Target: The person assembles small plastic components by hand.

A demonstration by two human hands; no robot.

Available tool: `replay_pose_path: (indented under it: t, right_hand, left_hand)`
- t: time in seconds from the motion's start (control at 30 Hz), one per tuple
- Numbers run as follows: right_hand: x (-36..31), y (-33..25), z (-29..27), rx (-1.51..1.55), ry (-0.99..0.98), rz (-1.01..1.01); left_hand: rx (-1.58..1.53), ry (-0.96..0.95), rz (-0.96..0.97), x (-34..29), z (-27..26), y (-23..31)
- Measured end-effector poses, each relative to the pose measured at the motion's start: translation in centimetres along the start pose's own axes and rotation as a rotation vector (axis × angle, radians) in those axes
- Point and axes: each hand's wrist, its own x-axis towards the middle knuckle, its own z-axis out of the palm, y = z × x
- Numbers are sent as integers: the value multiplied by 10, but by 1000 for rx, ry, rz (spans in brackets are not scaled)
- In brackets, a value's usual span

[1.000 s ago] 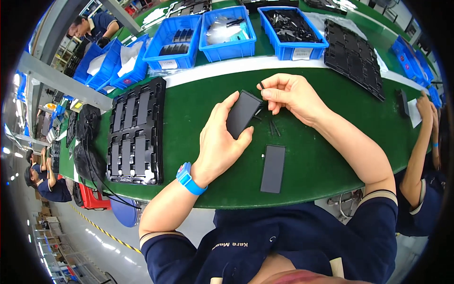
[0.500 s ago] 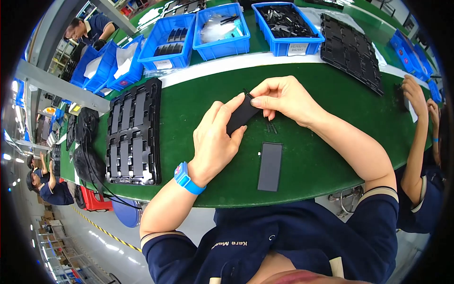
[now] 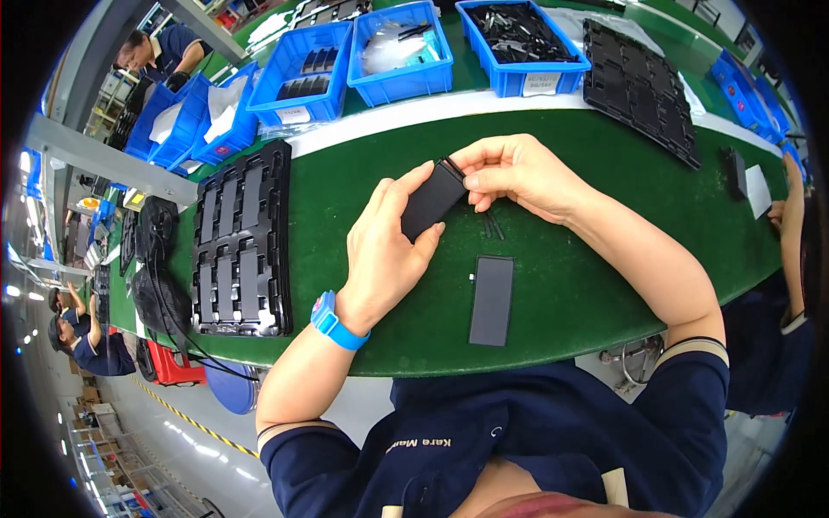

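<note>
My left hand point(image 3: 385, 233) is closed round the long sides of a flat black rectangular block point(image 3: 432, 202), like a battery pack, holding it tilted above the green table. At the block's upper end, my right hand point(image 3: 516, 180) pinches a narrow black strip point(image 3: 446, 164) against the edge; the fingertips partly hide it. Below my right hand a few loose thin black strips point(image 3: 493, 226) lie on the table. A second flat block point(image 3: 492, 301), dark grey with a black border and a small white tab on its left side, lies nearer to me.
Left on the green table point(image 3: 345, 345) stand stacked black trays point(image 3: 242, 242) holding grey blocks, beside black cables point(image 3: 160, 285). Several blue bins line the back, one point(image 3: 540, 84) full of black strips. Another black tray point(image 3: 639, 91) lies back right. A co-worker's arm point(image 3: 792, 233) is at far right.
Both hands have shifted slightly left, and the block shows more of its broad face. The strip that stuck up now lies along its upper edge. The co-worker's arm at right has drawn back.
</note>
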Motion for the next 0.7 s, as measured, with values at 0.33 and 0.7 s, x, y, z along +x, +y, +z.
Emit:
replay_pose_path:
  t: [0.33, 0.7]
  right_hand:
    - [-2, 3, 4, -146, 51, -145]
    - [5, -4, 14, -178, 66, -120]
  left_hand:
    - [-9, -15, -51, -1, 2, -1]
    - [-2, 20, -34, 1, -5, -6]
